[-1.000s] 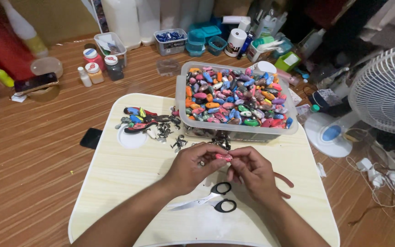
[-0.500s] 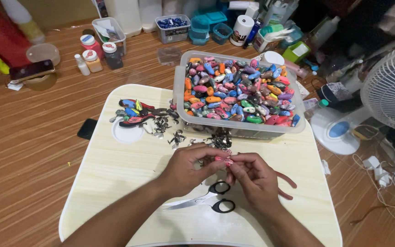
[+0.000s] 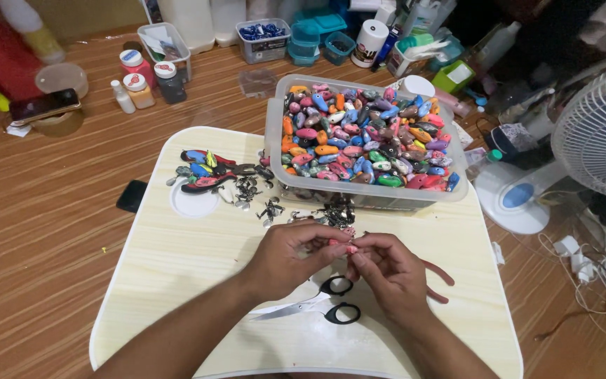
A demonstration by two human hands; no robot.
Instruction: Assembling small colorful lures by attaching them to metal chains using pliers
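My left hand (image 3: 294, 254) and my right hand (image 3: 386, 272) meet over the middle of a pale wooden lap table (image 3: 177, 281). Together they pinch a small pink piece (image 3: 350, 248) between their fingertips. Just below my hands lie black-handled scissors (image 3: 317, 303) on the table. Beyond my hands stands a clear plastic bin (image 3: 363, 195) filled with many small colourful oval pieces (image 3: 362, 140). A heap of small dark metal clips (image 3: 336, 212) lies in front of the bin. At the table's far left lies a bunch of finished colourful pieces (image 3: 208, 170) near a round cup recess (image 3: 192, 203).
The table stands on a striped wooden floor (image 3: 43, 231). A white fan (image 3: 597, 133) and tangled white cables (image 3: 590, 270) are at the right. Jars and bottles (image 3: 145, 81), small plastic boxes (image 3: 264, 38), a phone (image 3: 43, 105) and a black item (image 3: 132, 196) lie at the back and left.
My hands stay together on the pink piece with only small finger movement. The view has shifted slightly, so the table and bin sit a little differently in the frame.
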